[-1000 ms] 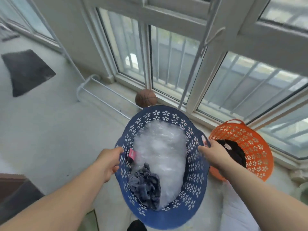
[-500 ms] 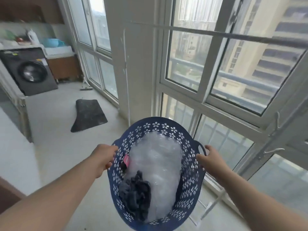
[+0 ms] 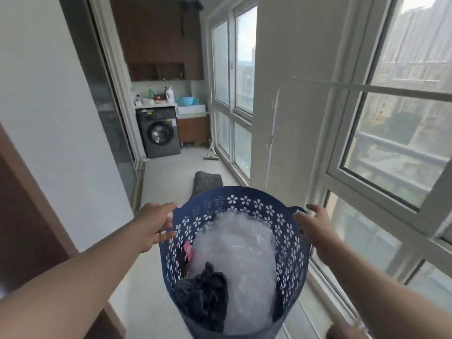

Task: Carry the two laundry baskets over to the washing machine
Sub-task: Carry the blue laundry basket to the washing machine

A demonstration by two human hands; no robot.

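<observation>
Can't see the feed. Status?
Both hands on blue basket rim. Washer ahead. Dark mat in path.

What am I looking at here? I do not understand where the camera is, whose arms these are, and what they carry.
The camera sits on a person's head and looks forward and down, so the two bare arms are that person's own. The left hand and the right hand grip the rim of a blue laundry basket on either side. Inside lie a clear plastic bag and some dark clothes. Ahead, at the far end of the narrow balcony, stands the grey washing machine. A dark mat lies on the floor in between. Only one basket is visible.
</observation>
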